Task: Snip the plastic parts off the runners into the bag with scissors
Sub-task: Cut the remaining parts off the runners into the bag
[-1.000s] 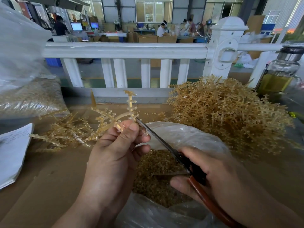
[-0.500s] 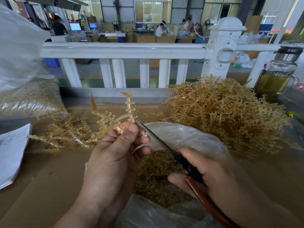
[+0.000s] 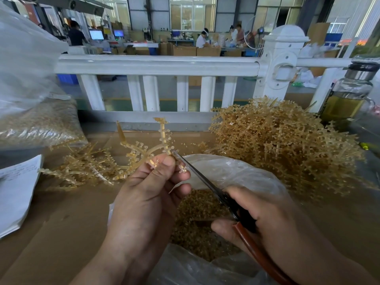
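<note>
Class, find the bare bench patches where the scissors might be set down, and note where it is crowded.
Bare cardboard lies between the papers and the left hand; a second patch lies right of the bag, nearer than the big pile. Crowded: that pile, the small heap at left, and the bag in the middle.

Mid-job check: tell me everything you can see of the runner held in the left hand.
The runner is a branched piece of translucent amber plastic: curved arms lined with small stubby parts, one arm standing upright, and a tapered spike pointing up on its left. The left hand pinches it at its lower end, near the mouth of the clear bag. The tips of the scissors, held by the right hand, meet it beside the thumb.
</note>
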